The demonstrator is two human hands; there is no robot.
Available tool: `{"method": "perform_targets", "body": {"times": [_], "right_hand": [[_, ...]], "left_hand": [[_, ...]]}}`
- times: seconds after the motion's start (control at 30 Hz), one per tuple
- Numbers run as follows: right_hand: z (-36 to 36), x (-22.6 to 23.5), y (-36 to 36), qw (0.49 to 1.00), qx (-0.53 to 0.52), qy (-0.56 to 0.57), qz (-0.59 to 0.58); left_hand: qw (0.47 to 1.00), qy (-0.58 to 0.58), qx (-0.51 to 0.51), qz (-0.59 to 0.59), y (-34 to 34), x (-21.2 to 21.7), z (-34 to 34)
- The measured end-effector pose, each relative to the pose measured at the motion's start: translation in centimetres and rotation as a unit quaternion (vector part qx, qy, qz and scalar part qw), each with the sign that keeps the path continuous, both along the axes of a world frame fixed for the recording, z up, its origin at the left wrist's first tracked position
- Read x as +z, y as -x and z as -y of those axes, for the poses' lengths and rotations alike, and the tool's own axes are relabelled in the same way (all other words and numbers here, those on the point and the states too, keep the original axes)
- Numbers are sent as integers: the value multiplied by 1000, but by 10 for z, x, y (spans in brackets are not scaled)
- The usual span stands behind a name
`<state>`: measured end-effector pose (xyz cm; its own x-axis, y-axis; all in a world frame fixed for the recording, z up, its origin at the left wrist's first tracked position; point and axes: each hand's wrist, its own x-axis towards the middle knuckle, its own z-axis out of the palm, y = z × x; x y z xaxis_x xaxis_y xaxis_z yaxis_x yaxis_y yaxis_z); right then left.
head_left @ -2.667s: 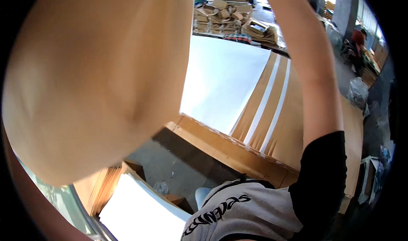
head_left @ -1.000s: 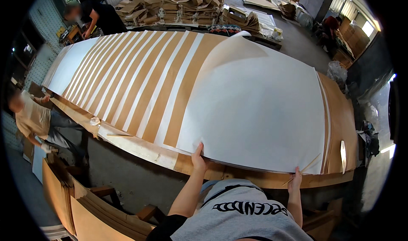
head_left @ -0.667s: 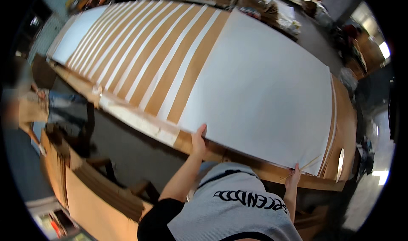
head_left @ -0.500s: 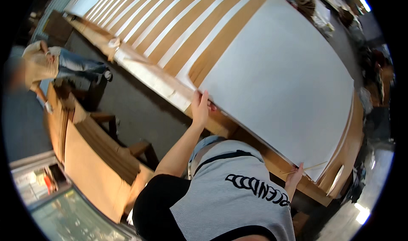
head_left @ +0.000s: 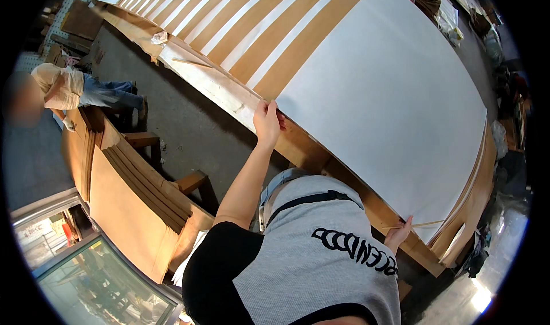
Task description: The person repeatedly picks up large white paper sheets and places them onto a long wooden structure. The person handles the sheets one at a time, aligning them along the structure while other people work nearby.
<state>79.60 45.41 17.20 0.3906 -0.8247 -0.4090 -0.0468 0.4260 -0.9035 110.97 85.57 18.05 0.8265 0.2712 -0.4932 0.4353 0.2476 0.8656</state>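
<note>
**Both hands at the near edge of a large white sheet**

At the table's near edge, the left hand (head_left: pixel 267 121) pinches one corner of a white sheet (head_left: pixel 389 101); the right hand (head_left: pixel 399 233) grips the opposite corner. It lies flat on the brown worktable (head_left: pixel 298 147), beside striped boards (head_left: pixel 229 27). Thin and broad, it likely flexes; holding both corners seems best.

The large white rectangular paper sheet (head_left: pixel 384 101) lies flat on the long brown wooden worktable (head_left: pixel 298 147), near its front edge. The sheet is smooth and without folds. Its left front corner is beside brown and white striped sheets (head_left: pixel 240 21), which it partly overlaps.
</note>
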Motion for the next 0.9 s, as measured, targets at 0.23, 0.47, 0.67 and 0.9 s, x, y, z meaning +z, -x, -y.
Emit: {"method": "perform_targets", "body": {"times": [0.23,0.47,0.67,0.9], "right_hand": [[-14,4,-6,999,-33,28,-9],[-23,12,-17,996,-68,44,-36],[-29,16,-20,995,-63,58,-48],[-11,-10,1,996,-43,78,-30]], "left_hand": [[992,-111,-61,-5,-2,0,-7],[971,-209,-114,-29,-3,5,-10],[963,-234,-124,-56,-3,9,-14],[853,-507,-118,49,3,25,-2]]}}
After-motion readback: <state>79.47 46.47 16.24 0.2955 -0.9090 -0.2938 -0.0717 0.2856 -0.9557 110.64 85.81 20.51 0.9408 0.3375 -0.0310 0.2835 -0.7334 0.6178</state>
